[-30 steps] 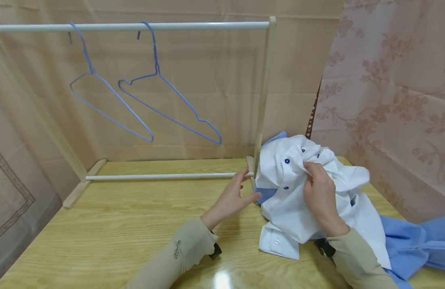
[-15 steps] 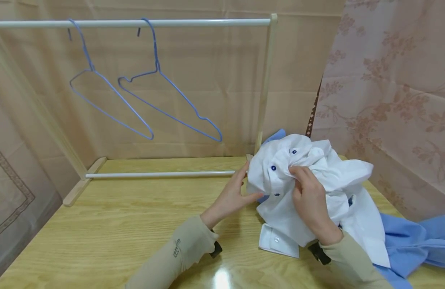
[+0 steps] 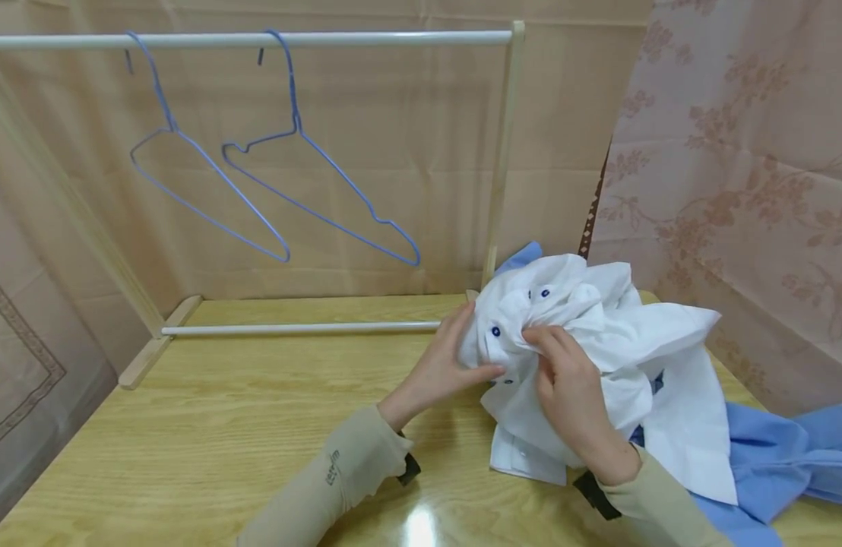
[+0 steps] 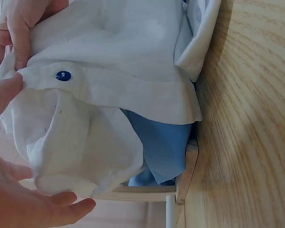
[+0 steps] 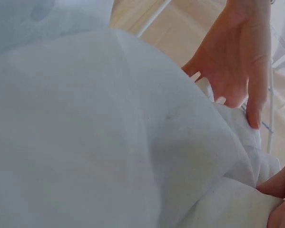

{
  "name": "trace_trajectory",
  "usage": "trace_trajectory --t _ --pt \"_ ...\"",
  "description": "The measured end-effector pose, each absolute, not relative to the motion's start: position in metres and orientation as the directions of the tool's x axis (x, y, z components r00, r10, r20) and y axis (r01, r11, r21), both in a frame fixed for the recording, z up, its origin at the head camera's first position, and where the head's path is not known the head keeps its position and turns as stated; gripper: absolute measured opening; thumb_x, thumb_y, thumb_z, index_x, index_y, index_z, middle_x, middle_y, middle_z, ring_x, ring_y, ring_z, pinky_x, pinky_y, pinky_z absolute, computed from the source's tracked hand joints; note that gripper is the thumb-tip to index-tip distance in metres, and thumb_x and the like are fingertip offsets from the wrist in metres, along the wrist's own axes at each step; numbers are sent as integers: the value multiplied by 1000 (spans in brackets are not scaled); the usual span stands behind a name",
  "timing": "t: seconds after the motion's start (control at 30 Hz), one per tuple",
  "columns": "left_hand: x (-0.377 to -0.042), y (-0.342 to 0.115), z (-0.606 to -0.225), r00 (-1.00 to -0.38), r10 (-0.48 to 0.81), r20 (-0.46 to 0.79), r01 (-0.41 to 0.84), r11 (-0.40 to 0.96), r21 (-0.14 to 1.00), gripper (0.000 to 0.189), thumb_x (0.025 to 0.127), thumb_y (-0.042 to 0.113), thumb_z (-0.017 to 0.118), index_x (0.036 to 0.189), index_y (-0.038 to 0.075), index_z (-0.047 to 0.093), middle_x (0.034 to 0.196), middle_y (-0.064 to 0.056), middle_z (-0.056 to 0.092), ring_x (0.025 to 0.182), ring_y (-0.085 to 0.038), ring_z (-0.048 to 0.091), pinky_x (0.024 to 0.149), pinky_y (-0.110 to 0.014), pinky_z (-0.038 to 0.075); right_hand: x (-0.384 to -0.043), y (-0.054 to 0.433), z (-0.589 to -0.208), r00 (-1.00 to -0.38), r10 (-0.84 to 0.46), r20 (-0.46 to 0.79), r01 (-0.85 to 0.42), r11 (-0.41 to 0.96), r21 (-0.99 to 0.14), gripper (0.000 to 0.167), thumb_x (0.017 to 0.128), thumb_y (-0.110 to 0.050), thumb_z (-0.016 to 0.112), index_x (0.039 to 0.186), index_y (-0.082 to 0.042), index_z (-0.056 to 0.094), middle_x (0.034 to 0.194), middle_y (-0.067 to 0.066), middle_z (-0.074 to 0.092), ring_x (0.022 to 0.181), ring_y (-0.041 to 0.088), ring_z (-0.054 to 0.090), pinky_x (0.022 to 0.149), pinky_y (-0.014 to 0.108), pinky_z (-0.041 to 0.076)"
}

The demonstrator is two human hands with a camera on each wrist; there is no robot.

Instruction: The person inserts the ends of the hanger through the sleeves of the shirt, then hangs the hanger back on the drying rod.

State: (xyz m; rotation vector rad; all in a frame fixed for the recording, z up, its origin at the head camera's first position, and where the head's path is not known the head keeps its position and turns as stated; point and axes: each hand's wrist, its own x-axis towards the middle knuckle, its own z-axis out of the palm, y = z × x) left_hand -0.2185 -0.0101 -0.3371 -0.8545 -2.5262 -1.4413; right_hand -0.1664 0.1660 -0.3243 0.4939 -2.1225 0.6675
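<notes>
A crumpled white shirt [image 3: 688, 425] with dark blue buttons is bunched up at the right side of the table. My right hand [image 3: 577, 395] pinches its fabric close to the button placket, thumb against fingertips. At the shirt's left edge is my left hand [image 3: 440, 363], its fingers and thumb spread about the cloth. In the left wrist view, the left thumb reaches a spot beside a blue button [image 4: 63, 76], and the other fingertips extend along the fabric's edge. Blue cloth [image 3: 790, 456] lies under the white shirt and sticks out on the right and at the back.
Behind the hands stands a clothes rack with a white top rail [image 3: 394, 38] and a low white bar [image 3: 298, 329]. Two blue wire hangers, one at left [image 3: 209, 196] and one nearer the middle [image 3: 325, 219], hang from it. Curtains enclose the wooden table [image 3: 188, 448].
My right hand has moved left and slightly nearer, drawing the pinched white shirt toward my left hand. The left fingers, earlier beside the cloth, now overlap its left edge.
</notes>
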Motion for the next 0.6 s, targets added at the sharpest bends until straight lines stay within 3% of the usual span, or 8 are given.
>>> trace_trajectory --t 0.23,0.33,0.6 --pt "-222 -12 -338 -822 445 357 537 394 746 97 70 33 77 146 19 17 149 -7 19 136 -23 19 105 -47 26 -159 159 -324 -590 -137 796 -597 737 -316 36 75 21 49 99 -3 62 99 7 60 91 16 57 68 16 38" --pt "-223 -14 -337 -815 457 356 541 383 749 100 69 33 79 146 24 15 150 -5 16 137 -23 18 105 -48 26 -155 157 -323 -597 -145 789 -612 719 -330 38 74 22 48 99 -4 62 100 6 60 92 14 56 68 14 37" --pt "-226 -21 -330 -714 554 428 659 324 679 102 66 26 82 144 35 18 151 0 13 139 -16 12 105 -49 25 -147 153 -321 -586 -165 793 -653 675 -342 38 74 23 49 99 -3 62 103 6 61 98 17 57 78 9 37"
